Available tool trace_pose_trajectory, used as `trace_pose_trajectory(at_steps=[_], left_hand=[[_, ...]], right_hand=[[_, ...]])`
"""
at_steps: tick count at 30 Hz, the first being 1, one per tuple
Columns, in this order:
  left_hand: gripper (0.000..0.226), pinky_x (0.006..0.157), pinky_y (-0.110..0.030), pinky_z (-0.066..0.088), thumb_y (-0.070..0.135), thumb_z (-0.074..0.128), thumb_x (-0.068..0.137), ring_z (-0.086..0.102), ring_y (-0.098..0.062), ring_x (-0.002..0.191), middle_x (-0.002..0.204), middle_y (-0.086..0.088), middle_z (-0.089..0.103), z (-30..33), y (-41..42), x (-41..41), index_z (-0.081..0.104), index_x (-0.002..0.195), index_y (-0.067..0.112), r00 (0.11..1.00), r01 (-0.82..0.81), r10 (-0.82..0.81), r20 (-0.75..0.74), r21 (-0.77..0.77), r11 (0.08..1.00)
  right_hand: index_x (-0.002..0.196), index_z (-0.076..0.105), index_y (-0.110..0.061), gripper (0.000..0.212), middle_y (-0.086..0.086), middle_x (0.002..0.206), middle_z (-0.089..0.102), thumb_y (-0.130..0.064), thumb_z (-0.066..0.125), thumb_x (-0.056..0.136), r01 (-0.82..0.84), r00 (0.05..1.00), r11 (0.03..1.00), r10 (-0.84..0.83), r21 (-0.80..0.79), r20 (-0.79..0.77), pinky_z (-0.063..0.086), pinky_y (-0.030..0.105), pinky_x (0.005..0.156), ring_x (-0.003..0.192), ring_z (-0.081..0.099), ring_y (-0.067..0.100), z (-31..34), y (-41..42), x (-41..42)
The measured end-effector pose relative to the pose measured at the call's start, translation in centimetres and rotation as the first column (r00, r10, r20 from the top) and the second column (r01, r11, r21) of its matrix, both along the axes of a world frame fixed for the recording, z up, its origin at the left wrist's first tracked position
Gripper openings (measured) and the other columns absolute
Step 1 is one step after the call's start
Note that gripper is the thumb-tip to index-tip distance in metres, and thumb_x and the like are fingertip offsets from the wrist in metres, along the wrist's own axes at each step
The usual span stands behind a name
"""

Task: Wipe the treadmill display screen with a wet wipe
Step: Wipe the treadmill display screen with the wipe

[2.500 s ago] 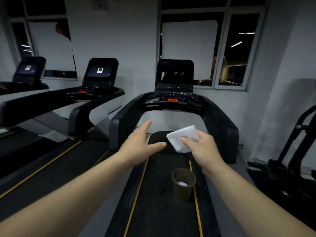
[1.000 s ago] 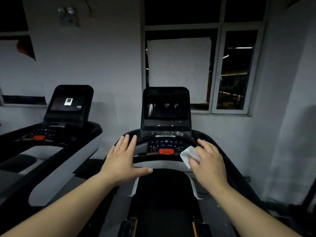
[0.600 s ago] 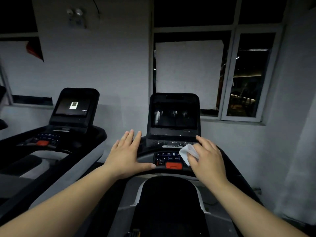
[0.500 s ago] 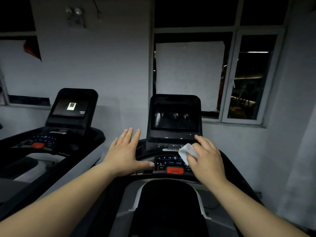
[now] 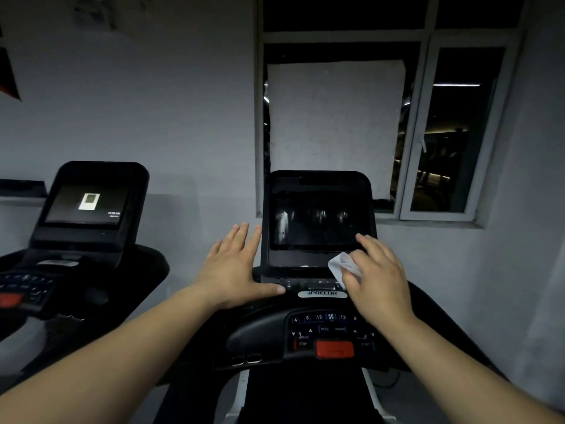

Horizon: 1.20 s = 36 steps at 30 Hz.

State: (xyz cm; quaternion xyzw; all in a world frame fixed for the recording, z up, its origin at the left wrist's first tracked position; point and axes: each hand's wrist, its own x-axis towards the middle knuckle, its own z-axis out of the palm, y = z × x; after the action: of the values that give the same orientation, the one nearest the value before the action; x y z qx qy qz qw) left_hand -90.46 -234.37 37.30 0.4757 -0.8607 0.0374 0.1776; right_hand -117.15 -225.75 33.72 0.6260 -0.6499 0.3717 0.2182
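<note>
The treadmill's dark display screen [image 5: 318, 220] stands straight ahead in its black housing. My right hand [image 5: 377, 281] holds a white wet wipe [image 5: 341, 266] between thumb and fingers, at the lower right corner of the housing, fingertips reaching the screen's bottom right edge. My left hand [image 5: 235, 267] is spread flat with straight fingers just left of the housing, thumb resting on the console near the key strip. Below lie the keypad [image 5: 330, 325] and a red stop button [image 5: 334, 348].
A second treadmill with a lit screen [image 5: 87, 205] stands to the left. Behind the display are a grey wall and a window [image 5: 443, 130] with a white sheet covering its left pane. The black running belt [image 5: 305, 396] lies below.
I have come closer to the console. Both hands have risen from the handlebar level: the right with the wipe to the screen's lower right corner, the left to the housing's left side.
</note>
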Motion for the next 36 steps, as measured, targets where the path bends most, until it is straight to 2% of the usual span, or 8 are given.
trace_pose_trajectory(at_steps=[7,12,24,28,36], left_hand=[[0.133,0.126,-0.046,-0.002,0.096,0.047,0.064,-0.022,-0.017,0.153,0.168,-0.002,-0.022,-1.7,-10.7,-3.4,-0.023,0.156,0.031,1.000,0.014,-0.014,0.020,-0.003,1.000],[0.133,0.126,-0.048,0.000,0.097,0.047,0.064,-0.021,-0.018,0.153,0.168,-0.004,-0.020,-1.6,-18.5,-6.8,-0.021,0.157,0.029,1.000,-0.014,0.014,0.012,0.003,1.000],[0.133,0.126,-0.045,-0.001,0.092,0.054,0.066,-0.021,-0.017,0.153,0.168,-0.003,-0.020,-0.9,-31.3,-13.4,-0.019,0.157,0.029,1.000,-0.003,0.003,-0.013,0.023,1.000],[0.133,0.126,-0.045,-0.002,0.089,0.056,0.068,-0.022,-0.017,0.153,0.168,-0.003,-0.022,-1.7,-35.7,-14.2,-0.021,0.157,0.027,1.000,0.001,-0.002,0.023,0.034,0.999],[0.134,0.126,-0.045,-0.001,0.087,0.058,0.069,-0.020,-0.019,0.154,0.168,-0.006,-0.019,-3.9,-45.7,-14.0,-0.020,0.158,0.024,0.998,0.032,-0.035,0.047,0.052,0.998]], right_hand=[[0.087,0.069,-0.011,0.004,0.016,0.141,0.059,-0.013,0.070,0.083,-0.015,0.998,1.000,0.014,-0.016,-0.056,0.041,0.054,0.109,0.136,0.049,0.035,-1.3,-10.8,-2.9],[0.089,0.072,-0.014,0.039,0.012,0.141,0.059,-0.035,0.040,0.088,-0.056,0.997,0.998,0.056,-0.008,-0.051,0.044,0.053,0.107,0.136,0.049,0.031,-1.1,-18.9,-6.2],[0.089,0.073,-0.012,0.040,0.014,0.135,0.063,-0.037,0.042,0.091,-0.122,0.990,0.992,0.120,-0.018,-0.076,0.046,0.057,0.104,0.132,0.053,0.034,-0.9,-32.4,-12.3],[0.087,0.073,-0.011,0.042,0.014,0.134,0.064,-0.038,0.041,0.093,-0.125,0.989,0.992,0.123,-0.025,-0.085,0.047,0.055,0.103,0.132,0.053,0.034,-1.9,-36.6,-12.5],[0.096,0.074,-0.017,0.042,0.009,0.141,0.060,-0.039,0.039,0.093,-0.088,0.990,0.993,0.096,0.081,-0.104,0.043,0.053,0.108,0.138,0.048,0.027,-3.4,-45.7,-11.4]])
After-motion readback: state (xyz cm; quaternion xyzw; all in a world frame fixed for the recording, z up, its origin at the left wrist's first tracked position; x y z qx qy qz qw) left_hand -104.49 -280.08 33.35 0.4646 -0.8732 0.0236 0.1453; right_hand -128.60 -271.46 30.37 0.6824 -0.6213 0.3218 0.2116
